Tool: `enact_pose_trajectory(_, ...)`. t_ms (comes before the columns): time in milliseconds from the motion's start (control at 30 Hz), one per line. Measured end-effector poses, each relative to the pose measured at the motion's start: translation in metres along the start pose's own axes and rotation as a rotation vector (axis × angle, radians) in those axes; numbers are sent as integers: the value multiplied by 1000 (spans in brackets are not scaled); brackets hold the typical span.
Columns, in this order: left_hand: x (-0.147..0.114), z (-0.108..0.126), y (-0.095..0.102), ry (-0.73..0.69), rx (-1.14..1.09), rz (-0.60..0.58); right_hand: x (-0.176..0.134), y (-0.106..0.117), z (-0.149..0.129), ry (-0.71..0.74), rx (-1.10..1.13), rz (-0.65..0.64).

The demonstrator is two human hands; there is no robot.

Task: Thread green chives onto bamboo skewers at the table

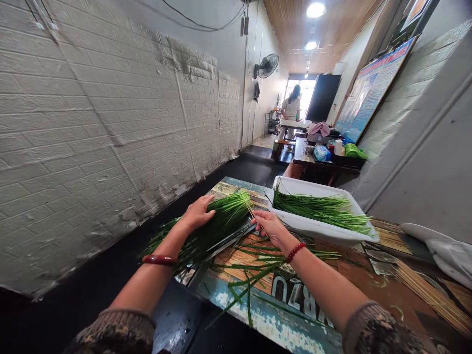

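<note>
A thick pile of green garlic chives (221, 216) lies across a tray at the table's far left corner, its leafy ends hanging over the edge. On top of it rests my left hand (199, 213), thumb apart from the fingers, gripping nothing I can see. My right hand (271, 227) pinches a few thin bamboo skewers (250, 210), their tips against the pale cut ends of the chives. Loose chive stalks (254, 278) are scattered over the table below my right wrist. Behind that hand, a white plastic tub (313, 221) holds more chives (320, 209).
Bamboo skewers (431, 290) lie bundled at the table's right, near a white plastic bag (442, 246). Farther back stands a second table (300, 150) with tissues and green dishes. A person (292, 105) stands near the doorway. A brick-patterned wall (110, 123) runs along the left.
</note>
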State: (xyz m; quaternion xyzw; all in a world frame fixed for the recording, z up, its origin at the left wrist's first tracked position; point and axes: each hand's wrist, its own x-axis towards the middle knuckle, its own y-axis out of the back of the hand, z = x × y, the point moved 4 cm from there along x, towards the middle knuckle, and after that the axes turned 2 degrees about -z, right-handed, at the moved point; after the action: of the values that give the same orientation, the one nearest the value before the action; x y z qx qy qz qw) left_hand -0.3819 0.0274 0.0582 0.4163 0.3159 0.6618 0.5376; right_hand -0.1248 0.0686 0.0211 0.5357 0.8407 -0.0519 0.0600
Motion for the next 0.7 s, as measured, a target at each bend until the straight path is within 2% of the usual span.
enact_pose_trajectory(167,-5,26,-32,-27,289,-38,7,4,10,3,-71,-22)
enact_pose_trajectory(300,-1,30,-51,37,460,-32,6,11,16,74,-163,-18)
enact_pose_trajectory(567,14,14,-59,88,504,-28,13,30,15,328,-439,102)
enact_pose_trajectory(700,12,16,-65,99,513,39,18,33,19,379,-505,144)
